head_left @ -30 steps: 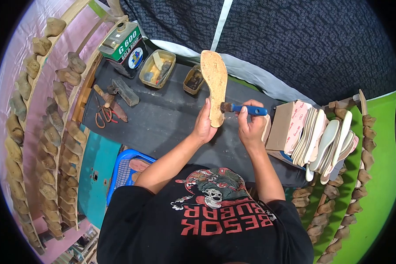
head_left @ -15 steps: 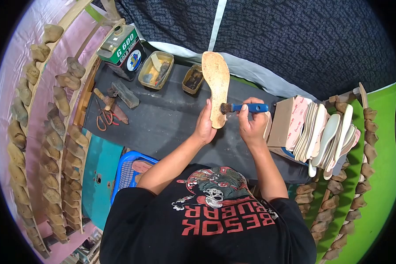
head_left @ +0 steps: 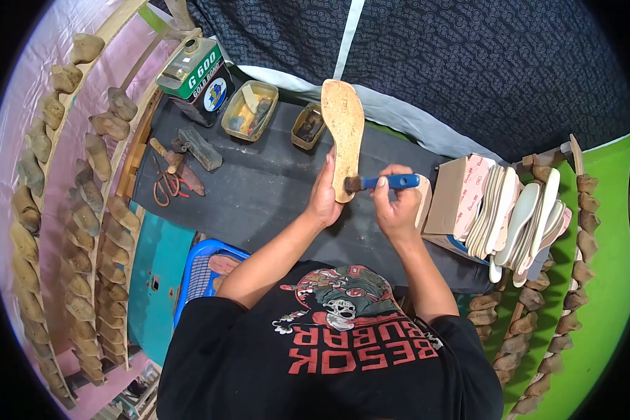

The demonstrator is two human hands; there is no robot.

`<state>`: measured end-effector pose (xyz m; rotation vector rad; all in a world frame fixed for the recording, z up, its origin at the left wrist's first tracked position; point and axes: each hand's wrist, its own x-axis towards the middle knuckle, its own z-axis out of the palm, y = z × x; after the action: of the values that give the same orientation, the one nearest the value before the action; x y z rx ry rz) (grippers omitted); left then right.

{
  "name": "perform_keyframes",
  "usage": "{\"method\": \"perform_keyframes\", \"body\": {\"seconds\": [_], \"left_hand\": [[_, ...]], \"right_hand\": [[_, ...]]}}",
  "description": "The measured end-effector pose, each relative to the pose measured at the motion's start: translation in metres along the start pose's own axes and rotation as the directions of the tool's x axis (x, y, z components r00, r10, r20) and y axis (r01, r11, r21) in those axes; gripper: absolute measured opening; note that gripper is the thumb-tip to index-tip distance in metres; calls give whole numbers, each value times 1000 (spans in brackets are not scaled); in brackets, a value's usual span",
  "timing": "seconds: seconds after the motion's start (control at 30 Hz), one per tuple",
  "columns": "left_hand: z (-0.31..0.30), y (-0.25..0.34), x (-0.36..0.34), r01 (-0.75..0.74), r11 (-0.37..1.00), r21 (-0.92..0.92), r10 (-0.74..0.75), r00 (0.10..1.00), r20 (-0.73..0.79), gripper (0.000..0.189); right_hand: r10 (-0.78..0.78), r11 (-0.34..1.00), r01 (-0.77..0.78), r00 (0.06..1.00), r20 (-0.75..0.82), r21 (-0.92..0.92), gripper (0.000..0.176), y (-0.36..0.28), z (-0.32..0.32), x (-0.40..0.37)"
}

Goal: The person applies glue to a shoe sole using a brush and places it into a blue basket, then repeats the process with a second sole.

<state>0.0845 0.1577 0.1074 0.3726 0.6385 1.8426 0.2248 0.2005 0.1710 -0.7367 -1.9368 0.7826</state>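
My left hand (head_left: 323, 199) grips a tan shoe insole (head_left: 344, 129) near its heel, holding it upright above the dark table with the toe end pointing away from me. In my right hand (head_left: 397, 210) is a paintbrush (head_left: 401, 182) with a blue handle. Its dark bristles touch the insole's face at the heel. Beyond the insole's left edge stands a small tub (head_left: 306, 127) with dark brown residue inside.
At back left are a G 600 can (head_left: 201, 87) and a larger tub (head_left: 251, 110). Scissors (head_left: 165, 187) and other tools lie left. Stacked insoles (head_left: 493, 210) beside a cardboard box (head_left: 446, 199) stand right. A blue basket (head_left: 197, 269) sits near my left arm. Shoe lasts (head_left: 84, 203) line side racks.
The brush has moved slightly left and down across the insole's heel, with my right hand following. The insole has shifted a little left and up in my left hand.
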Motion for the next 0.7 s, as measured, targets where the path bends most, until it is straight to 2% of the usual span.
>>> {"method": "perform_keyframes", "body": {"seconds": [0.1,0.27,0.4,0.5,0.6,0.7], "left_hand": [[-6,4,-2,23,1000,21,-24,999,41,68],[-12,-2,-6,91,996,1,-91,994,58,59],[-10,-1,-5,105,994,-41,-102,993,60,57],[-11,3,-3,124,991,-52,-120,991,65,56],[-12,1,-2,110,992,-63,-105,991,86,55],[-14,0,1,104,992,-68,-101,994,52,55]], "right_hand": [[29,1000,-29,1000,-3,7,13,0,2,-3],[18,1000,-18,995,-101,4,12,6,-2,8],[-30,998,28,999,-42,-62,11,-3,-9,9],[27,997,-32,998,-61,-71,12,1,-12,4],[81,995,-73,991,-110,69,13,7,-9,7],[-36,992,32,999,-33,-118,13,-10,-13,9]]}}
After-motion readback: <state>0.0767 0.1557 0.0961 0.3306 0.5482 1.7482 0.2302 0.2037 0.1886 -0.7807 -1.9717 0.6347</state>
